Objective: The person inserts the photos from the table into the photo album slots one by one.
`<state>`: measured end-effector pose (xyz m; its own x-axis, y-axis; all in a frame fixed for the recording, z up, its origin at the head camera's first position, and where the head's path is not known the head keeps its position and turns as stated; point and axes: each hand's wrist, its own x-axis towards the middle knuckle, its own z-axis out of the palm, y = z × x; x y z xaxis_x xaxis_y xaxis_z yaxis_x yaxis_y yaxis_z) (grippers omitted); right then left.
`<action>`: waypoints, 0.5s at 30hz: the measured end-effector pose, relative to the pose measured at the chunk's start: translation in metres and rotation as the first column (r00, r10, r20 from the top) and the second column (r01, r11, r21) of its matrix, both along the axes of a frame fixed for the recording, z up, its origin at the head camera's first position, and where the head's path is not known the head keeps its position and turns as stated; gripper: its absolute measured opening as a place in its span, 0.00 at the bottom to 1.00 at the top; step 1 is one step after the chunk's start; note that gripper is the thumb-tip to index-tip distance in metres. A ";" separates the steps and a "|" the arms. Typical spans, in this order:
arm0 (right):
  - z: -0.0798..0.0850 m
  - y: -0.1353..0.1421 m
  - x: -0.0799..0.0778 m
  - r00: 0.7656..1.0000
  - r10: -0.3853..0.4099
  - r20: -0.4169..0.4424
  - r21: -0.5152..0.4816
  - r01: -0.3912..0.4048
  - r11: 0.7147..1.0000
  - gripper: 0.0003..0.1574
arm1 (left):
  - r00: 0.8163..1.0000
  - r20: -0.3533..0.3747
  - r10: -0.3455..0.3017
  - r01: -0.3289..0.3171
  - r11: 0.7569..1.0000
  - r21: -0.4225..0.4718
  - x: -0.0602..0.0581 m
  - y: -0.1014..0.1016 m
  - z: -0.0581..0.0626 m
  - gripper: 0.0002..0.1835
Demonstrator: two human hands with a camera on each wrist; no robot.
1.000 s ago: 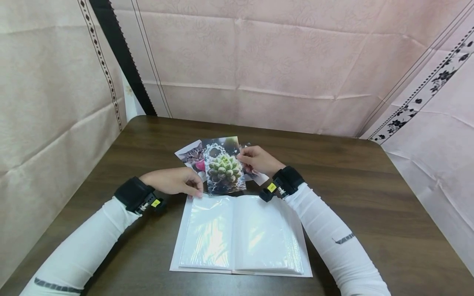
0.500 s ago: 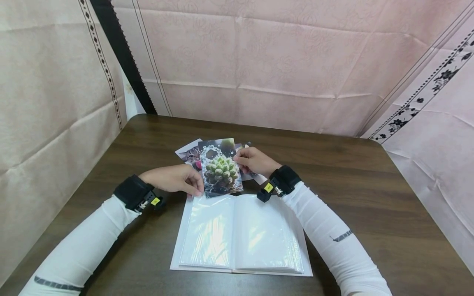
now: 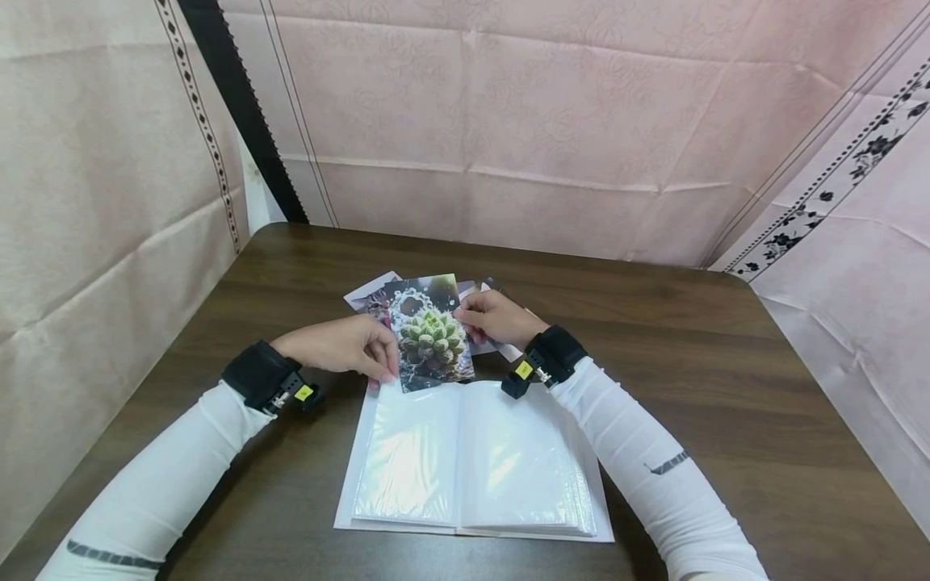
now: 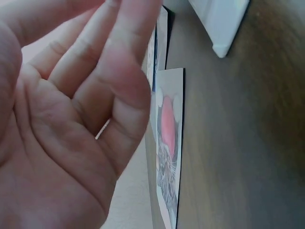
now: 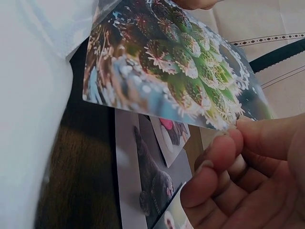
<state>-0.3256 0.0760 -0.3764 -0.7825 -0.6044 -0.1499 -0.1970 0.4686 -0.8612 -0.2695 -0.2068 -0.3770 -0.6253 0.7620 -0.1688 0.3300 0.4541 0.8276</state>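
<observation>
A photo album (image 3: 534, 460) lies spread on the table, its clear plastic pockets shining. At its top left corner my left hand (image 3: 349, 347) pinches the upper edge of a plastic pocket (image 5: 102, 9). My right hand (image 3: 501, 316) holds a succulent photo (image 3: 433, 335) between thumb and fingers by its right edge. The photo is tilted above the table, its lower left corner close to the pocket's top edge; whether it is inside the pocket I cannot tell. In the left wrist view, curled fingers (image 4: 128, 71) hide their own tips.
Several loose photos lie fanned behind the album, among them a cat photo (image 4: 167, 143) and one with a grey animal (image 5: 157, 183), partly covered by the held photo. The brown table (image 3: 697, 387) reaches back to a pale cloth (image 3: 567, 121) hanging behind it.
The succulent photo has moved left and slightly toward the album in my right hand. It now covers more of the cat photo. My left hand has stayed nearly in place.
</observation>
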 end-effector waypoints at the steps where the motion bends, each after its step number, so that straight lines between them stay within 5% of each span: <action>1: 0.000 0.000 0.000 1.000 -0.003 0.005 -0.002 0.003 1.000 0.12 | 1.000 0.014 0.001 -0.001 1.000 0.013 0.000 0.000 0.000 0.07; 7: -0.002 -0.001 -0.001 1.000 0.001 0.021 -0.024 -0.001 1.000 0.12 | 0.999 0.045 -0.004 0.002 0.999 0.046 0.000 0.001 0.000 0.11; 15: -0.002 -0.003 0.000 0.999 0.038 0.009 -0.032 -0.037 0.999 0.11 | 1.000 0.000 -0.018 0.018 1.000 0.016 -0.001 0.002 0.000 0.12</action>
